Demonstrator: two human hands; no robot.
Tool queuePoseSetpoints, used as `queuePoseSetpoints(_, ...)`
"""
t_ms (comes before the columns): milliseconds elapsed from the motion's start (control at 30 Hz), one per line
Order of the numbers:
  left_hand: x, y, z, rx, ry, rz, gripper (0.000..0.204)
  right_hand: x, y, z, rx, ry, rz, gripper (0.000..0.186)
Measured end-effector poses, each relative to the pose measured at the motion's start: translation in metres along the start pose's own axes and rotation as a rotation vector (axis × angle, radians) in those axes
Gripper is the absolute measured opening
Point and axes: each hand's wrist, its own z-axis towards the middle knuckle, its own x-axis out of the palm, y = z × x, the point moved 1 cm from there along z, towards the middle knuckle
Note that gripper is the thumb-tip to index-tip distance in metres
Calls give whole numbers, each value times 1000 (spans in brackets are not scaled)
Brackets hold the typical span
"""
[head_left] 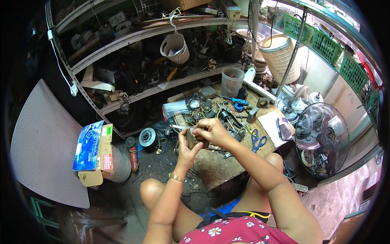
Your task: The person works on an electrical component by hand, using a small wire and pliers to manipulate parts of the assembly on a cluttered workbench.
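Over the near-left part of a wooden work board point(215, 164), my left hand point(187, 152) grips a small brownish block-like part point(191, 139), its kind too unclear to name. The thumb lies along one side and the fingers along the other. My right hand point(212, 132) meets it from the right, with thumb and fingertips pinched at its upper edge. What those fingertips pinch is hidden. Just beyond the hands lie coiled dark wires point(195, 101) and several loose tools. Blue-handled scissors point(256, 141) rest right of my right hand.
A fan in a round black cage point(323, 138) stands at the right. At the left is a bin point(119, 164) with a blue printed box point(87, 140) over it. Cluttered metal shelves point(122, 40) rise behind; a perforated basket point(174, 49) hangs there. A screwdriver point(237, 100) lies on the board's far side.
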Motion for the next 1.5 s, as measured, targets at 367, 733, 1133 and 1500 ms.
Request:
queuePoseSetpoints(367,-9,-6,1,14,-7,-88,68,8,12,26,-128,-95,-173,16)
queuePoseSetpoints(733,-32,15,15,-191,-246,-603,59,69,-18,-42,-62,-265,-133,25)
queuePoseSetpoints(1133,-75,-13,25,-204,-364,-908,63,73,-6,-66,-326,-5,-397,39)
queuePoseSetpoints(1500,-52,5,21,-112,-374,-644,53,97,-21,-37,228,-119,158,34)
